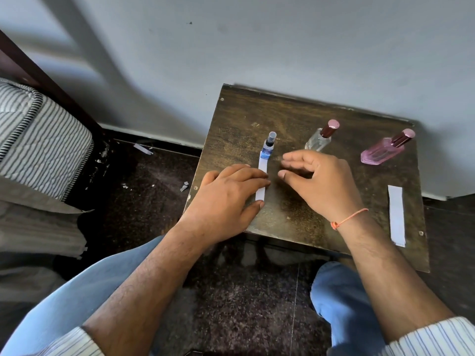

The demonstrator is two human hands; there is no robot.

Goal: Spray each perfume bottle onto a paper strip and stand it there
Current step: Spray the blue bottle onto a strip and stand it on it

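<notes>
A small blue-labelled spray bottle point(268, 147) stands upright on the far end of a white paper strip point(262, 179) on the dark wooden table point(295, 219). My left hand point(228, 199) lies flat on the near part of that strip, fingers across it. My right hand point(318, 181) hovers just right of the strip, fingers spread, holding nothing. A clear bottle with a dark red cap point(321, 137) stands behind my right hand. A pink bottle point(385, 149) stands at the back right. More white paper strips point(397, 214) lie stacked near the right edge.
The table stands against a pale wall point(257, 47). A striped mattress point(38, 140) on a dark frame is at the left. Paper scraps point(183, 187) lie on the dark floor. My knees in blue jeans point(344, 304) are below the table's front edge.
</notes>
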